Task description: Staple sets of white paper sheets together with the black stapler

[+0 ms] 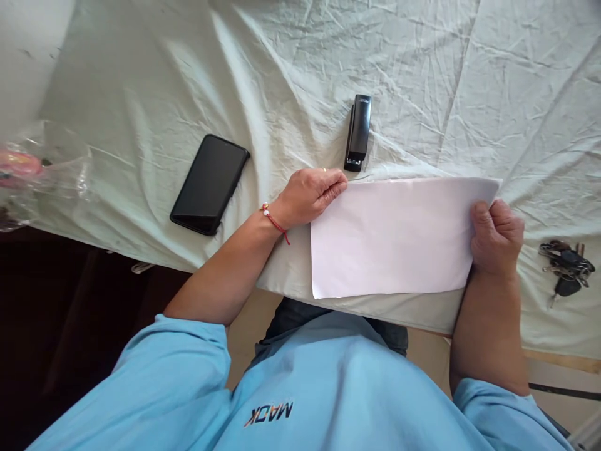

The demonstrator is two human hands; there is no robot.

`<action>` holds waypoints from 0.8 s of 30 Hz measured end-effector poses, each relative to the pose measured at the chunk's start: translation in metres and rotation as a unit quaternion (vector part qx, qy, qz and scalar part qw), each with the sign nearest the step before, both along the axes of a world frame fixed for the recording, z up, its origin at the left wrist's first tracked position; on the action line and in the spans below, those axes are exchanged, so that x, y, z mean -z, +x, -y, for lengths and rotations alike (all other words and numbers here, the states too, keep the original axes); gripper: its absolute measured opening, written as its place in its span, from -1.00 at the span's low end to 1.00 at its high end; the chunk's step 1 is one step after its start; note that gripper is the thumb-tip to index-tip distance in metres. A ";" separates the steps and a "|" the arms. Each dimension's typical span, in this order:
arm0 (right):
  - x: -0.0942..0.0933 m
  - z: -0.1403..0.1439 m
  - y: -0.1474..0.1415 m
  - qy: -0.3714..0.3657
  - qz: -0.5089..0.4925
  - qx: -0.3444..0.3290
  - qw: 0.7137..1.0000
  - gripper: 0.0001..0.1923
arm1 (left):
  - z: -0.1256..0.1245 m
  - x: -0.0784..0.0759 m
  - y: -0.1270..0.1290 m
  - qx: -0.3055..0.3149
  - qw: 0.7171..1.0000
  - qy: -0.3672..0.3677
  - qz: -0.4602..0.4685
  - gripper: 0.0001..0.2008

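White sheet of paper [394,238] lies flat on the wrinkled pale cloth [141,94] covering the table, its near edge close to the table's front edge, just above the person's light blue shirt [300,388]. Left hand [307,197] sits at the paper's far-left corner: fingers [334,186] together, slightly curled, tips pressing down on the corner edge, not wrapped around anything. Red cord bracelet [275,219] on that wrist, ring on one finger. Right hand [495,235] is at the paper's right edge: fingers curled closed, thumb on top, pinching the edge; paper runs under the thumb, the other fingertips hidden below. Black stapler [358,131] lies just beyond the paper's far edge, near the left fingertips, not touching. Black phone [210,183] face up, left of the paper, past the left hand. Bunch of keys [566,266] right of the paper, beyond the right hand. Clear plastic bag [47,169] far left of the paper, blurred.
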State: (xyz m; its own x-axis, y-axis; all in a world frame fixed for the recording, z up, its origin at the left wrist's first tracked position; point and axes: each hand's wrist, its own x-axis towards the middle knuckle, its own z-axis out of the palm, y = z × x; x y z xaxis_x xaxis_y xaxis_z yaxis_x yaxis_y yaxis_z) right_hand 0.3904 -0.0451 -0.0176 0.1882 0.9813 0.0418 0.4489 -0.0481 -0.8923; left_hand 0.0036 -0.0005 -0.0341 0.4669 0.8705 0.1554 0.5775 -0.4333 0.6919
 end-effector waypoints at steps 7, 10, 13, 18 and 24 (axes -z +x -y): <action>0.002 -0.001 0.003 0.022 -0.026 0.026 0.999 -0.36 | 0.000 -0.007 0.001 -0.055 0.993 -0.047 0.092 -0.77; 0.001 -0.003 0.003 0.015 -0.053 0.048 0.997 -0.37 | -0.004 -0.004 0.002 -0.128 0.979 -0.065 0.143 -0.87; -0.002 -0.004 0.000 -0.006 -0.086 0.068 0.994 -0.49 | -0.008 0.000 0.004 -0.179 0.965 -0.093 0.169 -0.88; -0.007 -0.007 -0.004 -0.035 -0.109 0.108 0.988 -0.53 | -0.014 0.000 0.011 -0.239 0.949 -0.125 0.166 -0.80; -0.007 -0.008 0.001 -0.055 -0.108 0.118 0.986 -0.51 | -0.029 -0.004 0.014 -0.228 0.946 -0.190 0.133 -0.83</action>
